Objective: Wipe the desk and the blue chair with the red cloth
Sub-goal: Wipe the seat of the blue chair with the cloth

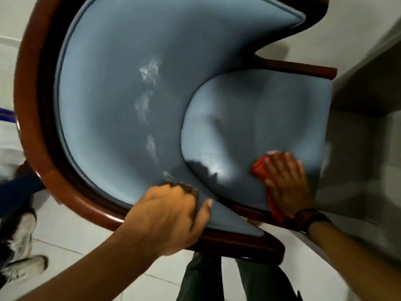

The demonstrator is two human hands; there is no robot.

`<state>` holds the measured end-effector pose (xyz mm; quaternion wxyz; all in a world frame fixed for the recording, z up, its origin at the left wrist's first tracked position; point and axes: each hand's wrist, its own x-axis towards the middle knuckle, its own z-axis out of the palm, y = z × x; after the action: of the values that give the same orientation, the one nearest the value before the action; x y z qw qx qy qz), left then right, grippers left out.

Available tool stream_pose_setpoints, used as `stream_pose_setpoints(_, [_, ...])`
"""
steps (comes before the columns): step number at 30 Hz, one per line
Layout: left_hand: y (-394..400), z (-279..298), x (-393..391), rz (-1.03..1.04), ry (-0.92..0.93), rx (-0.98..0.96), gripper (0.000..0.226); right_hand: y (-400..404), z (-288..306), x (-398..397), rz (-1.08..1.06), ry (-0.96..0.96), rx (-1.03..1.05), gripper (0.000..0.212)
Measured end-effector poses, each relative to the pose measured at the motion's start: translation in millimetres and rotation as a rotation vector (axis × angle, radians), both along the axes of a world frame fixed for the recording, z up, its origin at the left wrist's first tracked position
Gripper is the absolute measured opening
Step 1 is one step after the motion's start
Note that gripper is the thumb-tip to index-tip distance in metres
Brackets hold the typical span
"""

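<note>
Most of the cloth (260,168) lies hidden under the right hand (286,185); only red edges show at its fingers and wrist. The left hand (165,216) covers part of the chair (121,101) rim. The desk (368,88), beyond the right hand, is blurred and cut by the edge.

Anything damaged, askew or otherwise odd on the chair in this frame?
Yes: pale scuffed patches run down the blue chair's inner backrest, like worn or flaking upholstery. Otherwise normal: left hand grips the armrest, right hand presses the red cloth on the seat.
</note>
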<state>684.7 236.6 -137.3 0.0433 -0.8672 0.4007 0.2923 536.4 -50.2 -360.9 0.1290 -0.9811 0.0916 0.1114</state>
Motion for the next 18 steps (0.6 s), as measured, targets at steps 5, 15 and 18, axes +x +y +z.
stream_pose_setpoints(5, [3,-6,0,-0.013,-0.034,-0.047,0.068,-1,-15,124,-0.488,-0.067,-0.05,0.064])
stream_pose_setpoints(15, [6,-6,-2,-0.004,-0.045,-0.119,0.062,74,-28,23,0.427,-0.165,0.004,0.061])
stream_pose_setpoints(18, [5,-6,-2,0.005,-0.056,-0.113,0.063,9,-28,-19,-0.038,-0.11,-0.017,0.059])
